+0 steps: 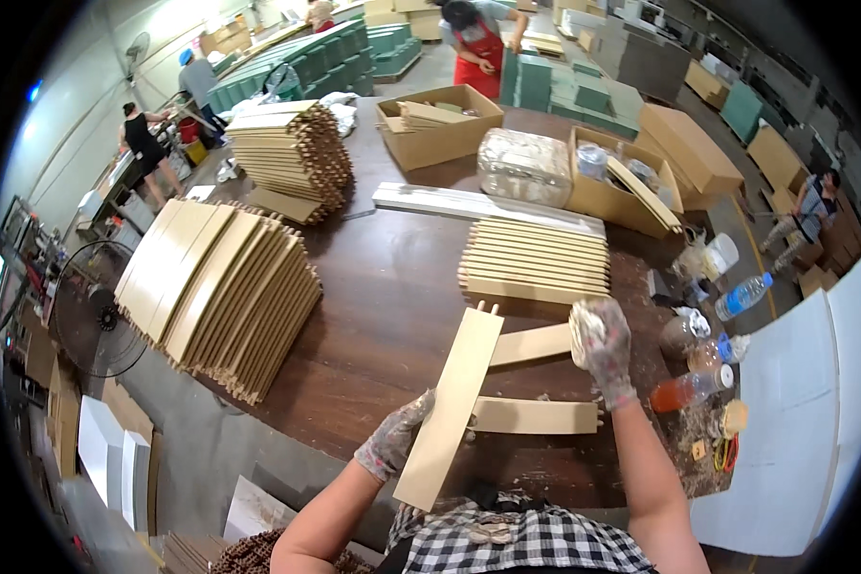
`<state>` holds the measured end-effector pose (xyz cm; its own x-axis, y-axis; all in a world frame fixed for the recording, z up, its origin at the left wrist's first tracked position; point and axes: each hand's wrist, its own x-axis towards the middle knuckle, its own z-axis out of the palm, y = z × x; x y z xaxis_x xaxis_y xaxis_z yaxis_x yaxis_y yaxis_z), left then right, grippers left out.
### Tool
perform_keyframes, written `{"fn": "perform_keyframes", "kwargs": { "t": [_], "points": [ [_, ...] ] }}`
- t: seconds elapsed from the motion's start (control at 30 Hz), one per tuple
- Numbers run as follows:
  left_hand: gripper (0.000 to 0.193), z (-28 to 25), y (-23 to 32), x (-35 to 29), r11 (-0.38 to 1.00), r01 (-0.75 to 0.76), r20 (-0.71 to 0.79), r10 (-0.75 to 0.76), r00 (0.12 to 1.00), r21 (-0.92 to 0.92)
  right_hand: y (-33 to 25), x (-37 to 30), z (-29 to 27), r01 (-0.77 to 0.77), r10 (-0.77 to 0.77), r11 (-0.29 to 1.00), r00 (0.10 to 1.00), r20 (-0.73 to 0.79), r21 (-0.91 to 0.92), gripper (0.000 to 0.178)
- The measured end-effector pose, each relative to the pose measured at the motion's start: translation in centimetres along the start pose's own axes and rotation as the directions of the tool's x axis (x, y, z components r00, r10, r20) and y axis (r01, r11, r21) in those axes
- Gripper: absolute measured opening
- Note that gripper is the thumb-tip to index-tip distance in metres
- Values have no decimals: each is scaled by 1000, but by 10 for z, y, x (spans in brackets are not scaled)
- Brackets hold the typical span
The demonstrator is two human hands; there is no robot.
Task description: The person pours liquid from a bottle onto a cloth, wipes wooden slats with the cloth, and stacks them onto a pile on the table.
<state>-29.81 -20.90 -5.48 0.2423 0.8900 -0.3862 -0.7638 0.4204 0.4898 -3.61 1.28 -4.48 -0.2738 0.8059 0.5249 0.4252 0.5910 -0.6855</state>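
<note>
Assembly step in hand, by judgement: joining rails to a long board. Left hand (395, 442), gloved, had its fingers curled against the edge of the long board (450, 402), which lay diagonally on the counter (392, 277). Right hand (601, 337), fingers closed round the end of the upper short rail (531, 344). Lower short rail (534, 416) lay beside it, touching the board. Next move would call for squaring the rail to the board

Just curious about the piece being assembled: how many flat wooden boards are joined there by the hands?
3: one long board under the left hand, and two short crosspieces, upper by the right hand, lower.
</note>
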Motion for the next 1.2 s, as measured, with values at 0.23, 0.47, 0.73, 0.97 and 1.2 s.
{"fn": "perform_keyframes", "kwargs": {
  "t": [0.23,0.47,0.73,0.97,1.2],
  "points": [
    [67,-74,68,-13,378,-68,-105,418,903,923,19,-79,-14,-213,210,952,977,36,221,20],
    [56,-146,128,-21,-100,407,-242,669,703,908,16,-94,-20,-367,368,883,928,54,293,17],
    [67,-147,98,-5,-431,693,-128,791,599,578,16,-108,-6,-362,352,890,932,85,278,15],
    [52,-34,160,-65,-470,649,196,871,451,598,10,-99,-7,-389,368,865,921,127,317,14],
    [45,-26,242,-111,-421,880,274,892,358,221,-2,-93,-2,-257,234,915,966,111,311,13]
  ]
}}
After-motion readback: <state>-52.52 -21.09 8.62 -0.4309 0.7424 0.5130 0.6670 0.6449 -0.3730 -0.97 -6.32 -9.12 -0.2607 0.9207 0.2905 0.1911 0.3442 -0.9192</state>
